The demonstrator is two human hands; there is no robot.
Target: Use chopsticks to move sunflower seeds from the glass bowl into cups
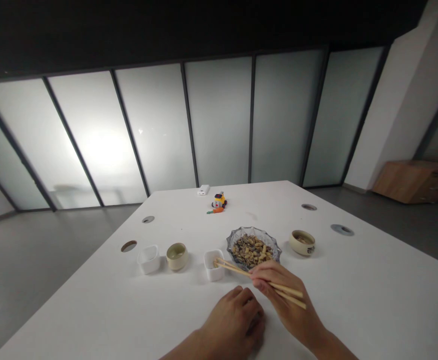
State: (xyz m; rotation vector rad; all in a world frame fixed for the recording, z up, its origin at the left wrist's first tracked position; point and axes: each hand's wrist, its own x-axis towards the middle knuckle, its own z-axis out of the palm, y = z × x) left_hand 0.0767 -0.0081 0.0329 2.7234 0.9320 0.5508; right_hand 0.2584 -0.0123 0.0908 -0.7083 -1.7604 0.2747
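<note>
Right hand (279, 290) grips chopsticks (258, 277), tips over white cup (213, 265) | left hand (234, 320) loosely curled, empty (steadying on table (354, 300)) | bowl of nuts (254, 247) beside.

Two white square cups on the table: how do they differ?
The left cup stands apart at the row's left end, beside a round bowl; the right cup sits next to the glass dish. The chopsticks in the right hand reach their tips over the right cup; nothing is near the left cup. Both are white, square, upright.
</note>
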